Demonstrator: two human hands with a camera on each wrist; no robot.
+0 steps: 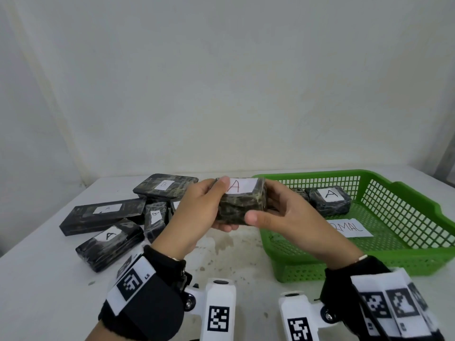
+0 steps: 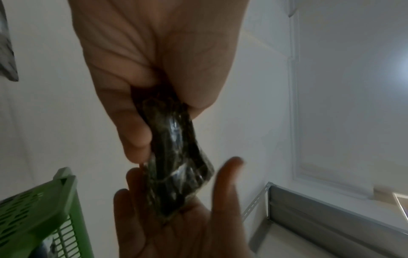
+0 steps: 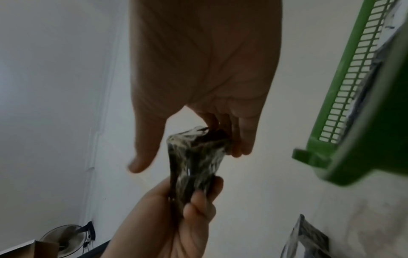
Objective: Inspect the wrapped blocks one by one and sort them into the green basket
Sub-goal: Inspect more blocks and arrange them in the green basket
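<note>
A dark marbled wrapped block [image 1: 242, 205] with a white "A" label is held in the air between both hands, left of the green basket [image 1: 418, 257]. My left hand [image 1: 212, 205] grips its left end, thumb on top and fingers underneath. My right hand [image 1: 265, 205] grips the right end, fingers curled behind and thumb at the front face. The left wrist view shows the block [image 2: 176, 157] between my left thumb and fingers. In the right wrist view the block [image 3: 194, 165] sits at my right fingertips, with the thumb [image 3: 141, 162] slightly off it.
Inside the basket lie another block marked A [image 1: 330, 200] and a paper sheet [image 1: 349, 227] with writing. Several wrapped blocks marked A or B are piled on the white table [image 1: 49, 291] to the left, among them a long one [image 1: 103, 215]. A white wall stands behind.
</note>
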